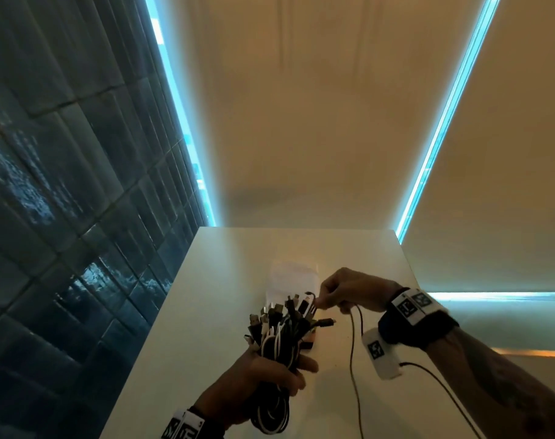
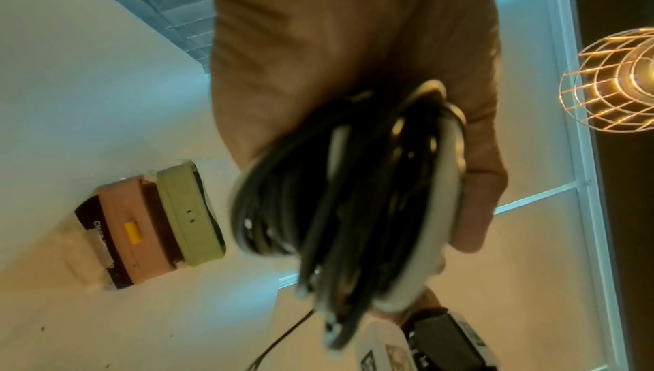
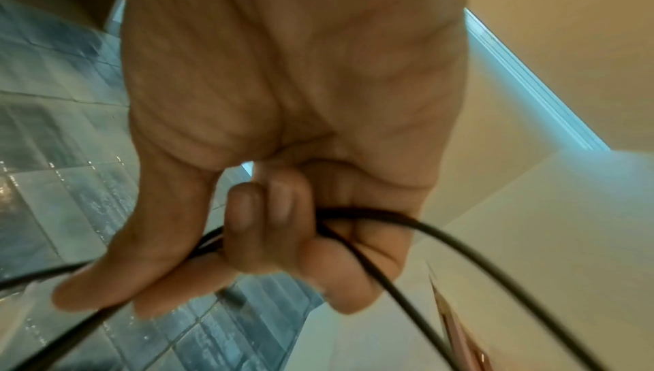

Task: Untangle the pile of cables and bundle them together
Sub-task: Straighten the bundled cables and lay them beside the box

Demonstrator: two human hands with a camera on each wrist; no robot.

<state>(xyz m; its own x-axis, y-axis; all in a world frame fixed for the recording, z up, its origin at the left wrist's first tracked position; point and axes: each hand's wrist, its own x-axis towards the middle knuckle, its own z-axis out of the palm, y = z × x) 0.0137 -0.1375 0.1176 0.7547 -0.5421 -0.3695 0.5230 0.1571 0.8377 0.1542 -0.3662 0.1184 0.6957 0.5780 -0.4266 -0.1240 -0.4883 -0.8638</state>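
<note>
Dark glossy wall tiles (image 1: pixel 64 201) stand to the left of the white desk (image 1: pixel 212 312), with drawn blinds (image 1: pixel 301 122) behind it, edged by blue-lit strips. From my remote station I read the left hand (image 1: pixel 263 378) as a grip curled tight round the cable bundle (image 1: pixel 282 331), a sheaf of black and white leads held above the desk; the connector ends fan upward, and the folded loops hang below the palm, as the left wrist view confirms (image 2: pixel 340 195). The right hand (image 1: pixel 352 293) is a grip pinched on a single thin black cable (image 1: pixel 353 350) just beside the connector ends; in the right wrist view the curled fingers (image 3: pixel 269 223) and the thumb close round that lead (image 3: pixel 460 245), which droops toward the desk in the head view. Small stacked cases (image 2: pixel 152 223) in pink and green lie on the desk under the bundle. A wire-cage lamp (image 2: pixel 615 80) glows at the right edge of the left wrist view. Both wrists carry marker-tagged bands.
</note>
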